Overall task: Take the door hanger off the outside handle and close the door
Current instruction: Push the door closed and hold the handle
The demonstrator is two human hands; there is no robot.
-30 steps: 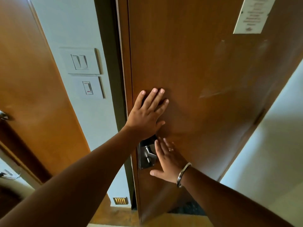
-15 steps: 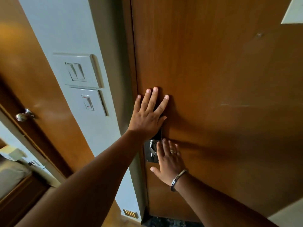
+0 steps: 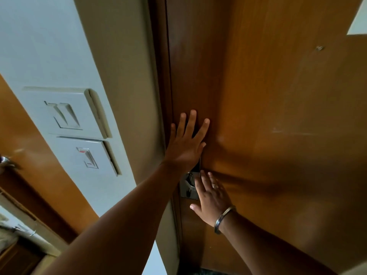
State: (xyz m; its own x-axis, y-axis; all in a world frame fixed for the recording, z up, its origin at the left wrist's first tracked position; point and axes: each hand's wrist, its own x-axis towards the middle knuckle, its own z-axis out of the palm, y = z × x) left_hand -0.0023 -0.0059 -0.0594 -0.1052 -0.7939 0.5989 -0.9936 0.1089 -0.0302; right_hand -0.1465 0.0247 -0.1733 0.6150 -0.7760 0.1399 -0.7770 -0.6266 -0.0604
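The brown wooden door [image 3: 268,116] fills the right of the view, its left edge lying in the frame. My left hand [image 3: 185,145] presses flat on the door near that edge, fingers spread, just above the metal lock plate and handle [image 3: 188,187]. My right hand [image 3: 211,197], with a ring and a metal bangle, lies flat on the door just right of the lock plate and partly covers it. Both hands hold nothing. No door hanger shows anywhere.
Two white switch plates [image 3: 69,114] [image 3: 89,155] sit on the pale wall left of the frame. Farther left stands another wooden door with a round metal knob [image 3: 5,160]. A white notice [image 3: 357,22] hangs at the door's upper right.
The gap between door edge and frame has shut as the door swung in under both flat hands. The view has moved closer and tilted left; the hands kept their places on the door.
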